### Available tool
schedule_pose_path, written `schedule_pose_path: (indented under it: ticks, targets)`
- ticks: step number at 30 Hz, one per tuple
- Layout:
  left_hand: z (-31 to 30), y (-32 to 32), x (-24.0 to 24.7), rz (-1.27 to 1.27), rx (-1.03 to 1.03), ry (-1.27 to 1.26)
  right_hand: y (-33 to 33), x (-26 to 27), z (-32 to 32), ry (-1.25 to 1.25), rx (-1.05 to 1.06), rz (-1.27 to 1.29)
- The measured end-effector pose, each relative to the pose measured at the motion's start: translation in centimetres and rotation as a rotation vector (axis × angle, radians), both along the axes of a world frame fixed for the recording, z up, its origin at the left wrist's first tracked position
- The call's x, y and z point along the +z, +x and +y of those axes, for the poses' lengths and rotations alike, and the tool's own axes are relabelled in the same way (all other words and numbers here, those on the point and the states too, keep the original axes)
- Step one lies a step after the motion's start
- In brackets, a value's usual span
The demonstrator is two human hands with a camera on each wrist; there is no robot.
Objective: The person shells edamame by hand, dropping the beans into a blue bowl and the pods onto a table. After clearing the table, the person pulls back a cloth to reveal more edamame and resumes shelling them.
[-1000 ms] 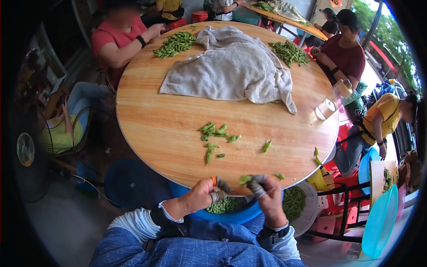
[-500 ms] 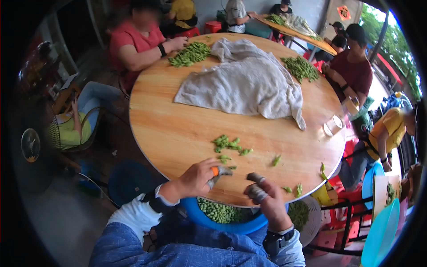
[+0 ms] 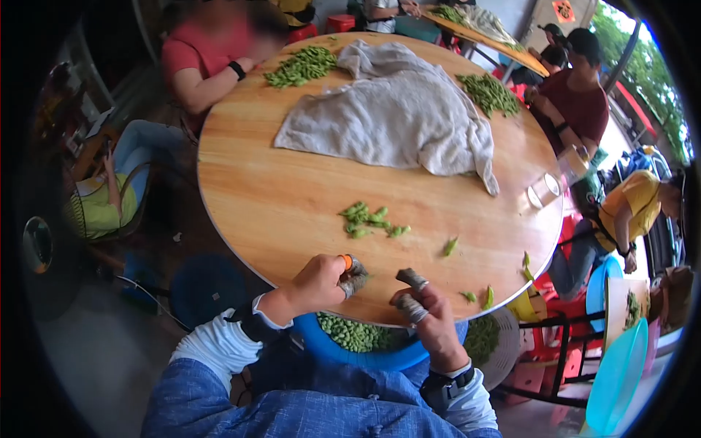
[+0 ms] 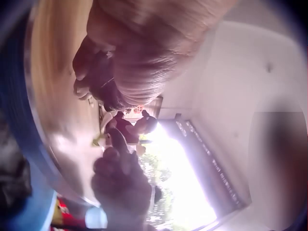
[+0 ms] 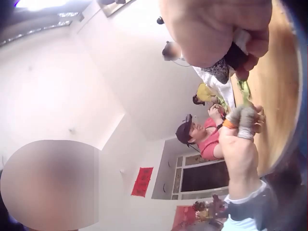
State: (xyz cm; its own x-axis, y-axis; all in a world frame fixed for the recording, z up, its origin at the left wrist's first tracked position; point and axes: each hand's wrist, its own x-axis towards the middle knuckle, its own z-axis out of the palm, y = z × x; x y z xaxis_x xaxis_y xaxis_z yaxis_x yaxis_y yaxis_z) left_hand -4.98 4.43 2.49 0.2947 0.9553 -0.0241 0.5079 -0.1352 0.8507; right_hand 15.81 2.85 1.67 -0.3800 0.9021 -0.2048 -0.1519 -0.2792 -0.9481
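In the head view, my left hand [image 3: 318, 283] is over the table's near edge, an orange band and grey wrapping on its fingers. Its curled fingertips pinch a green bean pod [image 5: 247, 102], mostly hidden by them. To its right is my right hand [image 3: 436, 321], wrapped thumb and forefinger apart with nothing visible between them. A few bean pods [image 3: 369, 217] lie in a small group beyond my left hand. Two green pieces [image 3: 488, 296] lie near the edge, right of my right hand. Below the hands, a blue basin [image 3: 394, 358] holds shelled green beans [image 3: 354, 332].
A white cloth [image 3: 394, 109] covers the middle of the round wooden table [image 3: 255, 197]. Pod heaps [image 3: 301, 67] lie near two seated people. A clear bottle [image 3: 544, 190] is at the right edge. A white basket [image 3: 504, 350] stands lower right.
The pod in my right hand has gone from it, and a second green piece lies at the right edge. My left hand has reached to a small pod on the table and pinched it.
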Motion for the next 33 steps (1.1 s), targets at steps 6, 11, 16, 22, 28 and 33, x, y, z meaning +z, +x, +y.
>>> schedule_pose_path:
  ticks: [6, 11, 16, 22, 28, 33]
  targets:
    - [-2.3, 2.2, -0.6, -0.391, -0.066, -0.229, -0.4, -1.2, -0.8, -0.067, 0.039, 0.238]
    - [-2.6, 2.8, 0.1, -0.402, -0.113, -0.277, 0.4, -0.7, -1.0, 0.044, 0.017, 0.161]
    - [-2.7, 3.0, -1.4, -0.946, -0.052, -0.752, 0.8, -0.1, -1.2, -0.017, 0.012, 0.217]
    - [-3.0, 3.5, -1.2, -1.076, -0.017, -0.869, 0.8, -0.5, -1.5, -0.069, 0.010, 0.280]
    - [-3.0, 3.7, -1.2, -1.054, -0.030, -0.871, 0.8, -0.4, -1.7, -0.059, 0.014, 0.295]
    - [-3.1, 3.8, -1.3, -1.069, -0.039, -0.871, 0.9, -0.1, -1.7, -0.052, 0.027, 0.283]
